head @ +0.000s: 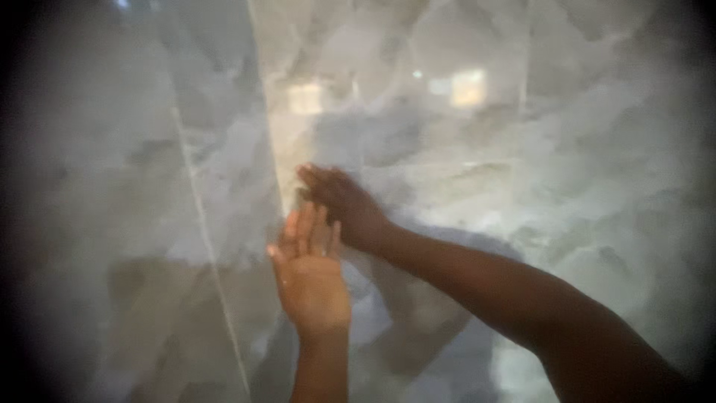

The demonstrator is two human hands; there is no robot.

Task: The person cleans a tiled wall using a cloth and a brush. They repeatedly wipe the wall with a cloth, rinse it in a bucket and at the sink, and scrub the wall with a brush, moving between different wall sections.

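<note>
My left hand [312, 272] is raised palm up in the middle of the view, its fingers straight and together, with nothing in it. My right hand [344, 205] reaches in from the lower right, fingers stretched out flat toward the left, just above and behind the left fingertips. It lies close to a glossy grey marble wall [567, 149]; whether it touches the wall cannot be told. A small dark shape sits near its thumb, too blurred to name. The whole view is blurred.
A vertical corner edge [268, 142] runs down the marble just left of the hands, with another marble panel [134, 186] angled away to the left. Bright light patches [468, 86] reflect off the polished stone above.
</note>
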